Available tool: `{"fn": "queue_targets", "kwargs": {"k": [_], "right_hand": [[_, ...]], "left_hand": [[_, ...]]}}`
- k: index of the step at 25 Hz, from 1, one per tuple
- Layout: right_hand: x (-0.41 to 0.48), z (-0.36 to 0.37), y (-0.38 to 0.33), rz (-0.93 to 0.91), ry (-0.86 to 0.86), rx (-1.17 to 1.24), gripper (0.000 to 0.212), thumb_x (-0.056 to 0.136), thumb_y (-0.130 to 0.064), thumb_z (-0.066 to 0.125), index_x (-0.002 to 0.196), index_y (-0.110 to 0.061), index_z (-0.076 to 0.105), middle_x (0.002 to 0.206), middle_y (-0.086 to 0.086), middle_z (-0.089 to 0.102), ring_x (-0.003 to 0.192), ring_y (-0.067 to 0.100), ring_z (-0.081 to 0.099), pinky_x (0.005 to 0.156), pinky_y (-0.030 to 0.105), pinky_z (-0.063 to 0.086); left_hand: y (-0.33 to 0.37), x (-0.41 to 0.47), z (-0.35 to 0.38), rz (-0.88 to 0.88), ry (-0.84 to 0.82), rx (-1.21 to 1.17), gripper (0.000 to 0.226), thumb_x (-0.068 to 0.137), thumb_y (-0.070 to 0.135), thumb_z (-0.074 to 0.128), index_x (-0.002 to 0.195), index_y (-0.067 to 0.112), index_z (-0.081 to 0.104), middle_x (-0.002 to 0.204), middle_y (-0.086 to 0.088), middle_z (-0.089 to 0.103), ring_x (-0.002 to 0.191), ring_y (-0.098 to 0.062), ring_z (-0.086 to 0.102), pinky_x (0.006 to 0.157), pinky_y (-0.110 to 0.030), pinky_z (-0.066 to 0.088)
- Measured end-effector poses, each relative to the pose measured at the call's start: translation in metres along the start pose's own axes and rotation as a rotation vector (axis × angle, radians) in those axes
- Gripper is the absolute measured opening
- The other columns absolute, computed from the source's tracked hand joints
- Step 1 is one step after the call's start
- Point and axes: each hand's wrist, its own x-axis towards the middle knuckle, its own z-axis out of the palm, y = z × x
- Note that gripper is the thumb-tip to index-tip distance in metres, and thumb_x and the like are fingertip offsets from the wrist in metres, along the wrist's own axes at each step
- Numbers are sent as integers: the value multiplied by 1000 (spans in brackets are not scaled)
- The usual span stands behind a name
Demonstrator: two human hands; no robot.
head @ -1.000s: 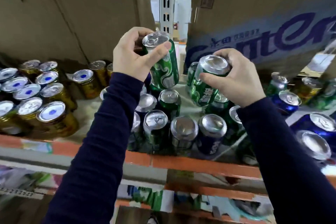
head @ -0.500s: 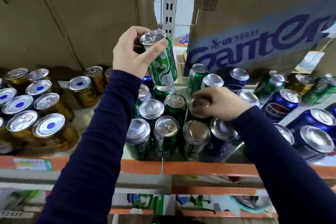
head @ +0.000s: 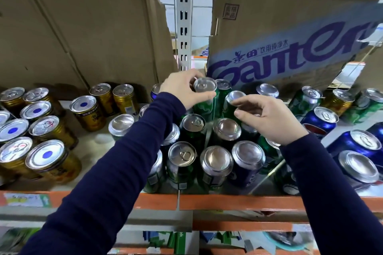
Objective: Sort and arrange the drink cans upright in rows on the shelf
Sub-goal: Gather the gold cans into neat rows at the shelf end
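My left hand (head: 181, 89) grips the top rim of a green can (head: 204, 107) that stands upright at the back of the green can cluster (head: 194, 130) in the middle of the shelf. My right hand (head: 269, 118) hovers just right of it, fingers apart and empty, its fingertips close to another green can (head: 233, 99). Some cans in the cluster show pull tabs, others show plain bottoms. Gold cans (head: 49, 155) stand grouped on the left. Blue cans (head: 319, 118) lie and stand mixed with green ones on the right.
The orange shelf edge (head: 228, 203) runs along the front. Two cardboard boxes stand behind the cans, a plain one (head: 83, 27) on the left and a printed one (head: 290, 37) on the right, with a white slotted upright (head: 183, 16) between them. A bare patch (head: 97, 141) separates gold and green cans.
My left hand has lowered its green can from the air onto the back of the green cluster. My right hand set its green can down, let go and opened.
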Motion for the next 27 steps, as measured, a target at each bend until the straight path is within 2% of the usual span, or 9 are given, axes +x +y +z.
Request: {"fn": "queue_targets", "kwargs": {"k": [4,7,10,14,18,21,23,25,27], "right_hand": [[2,0,1,-6,24,13,21,84,-17,69,105,-20,69,89,-4,71,82,7,65,76,11,48],[3,0,0,-14,38,22,18,85,-18,69,102,-22,69,87,-4,70,76,3,63,74,11,48],[6,2,-1,-20,36,5,17,84,-19,69,101,-23,69,88,-6,71,80,4,65,77,16,50],[15,12,-5,-67,-11,-61,18,84,-23,69,101,-25,69,89,-8,71,84,5,65,79,18,51],[26,18,-8,-97,-14,-104,18,84,-25,68,102,-22,70,89,-9,71,84,4,65,80,21,50],[33,17,-9,-88,19,-94,14,84,-21,68,98,-23,69,91,-9,70,85,2,64,78,13,48],[40,13,-8,-37,94,-120,16,85,-20,68,100,-21,69,94,-5,70,86,3,62,76,10,44],[48,7,-3,44,151,-204,25,83,-25,70,107,-16,68,103,0,69,94,12,62,82,18,43],[54,3,3,128,87,-334,46,80,-33,73,120,-13,62,117,5,65,108,20,58,88,23,40]], "left_hand": [[3,0,6,-11,-257,284,46,68,64,68,98,30,59,83,8,58,84,-18,58,75,-30,48],[1,-1,6,-7,-433,261,50,80,61,58,115,25,61,100,6,61,100,-16,58,87,-27,45],[-1,-4,3,24,-503,248,54,87,55,50,131,23,53,130,-1,57,117,-20,53,97,-26,38],[-6,-13,-6,54,-474,234,49,92,41,53,133,16,50,137,-7,51,124,-23,47,101,-27,33],[-18,-19,-29,40,-295,142,40,91,36,56,125,14,58,123,-6,61,112,-21,55,95,-27,41],[-36,-18,-47,-22,-154,145,38,90,35,59,123,17,59,123,-3,61,113,-20,55,94,-28,43],[-50,-12,-51,-96,-100,200,42,90,36,58,127,15,56,126,-8,57,116,-24,52,96,-29,39],[-62,-2,-50,-224,-148,257,48,89,41,57,127,12,54,123,-12,58,116,-28,52,92,-30,39],[-72,6,-43,-331,-238,260,46,85,48,60,110,10,60,102,-11,62,104,-30,57,77,-29,41]]}}
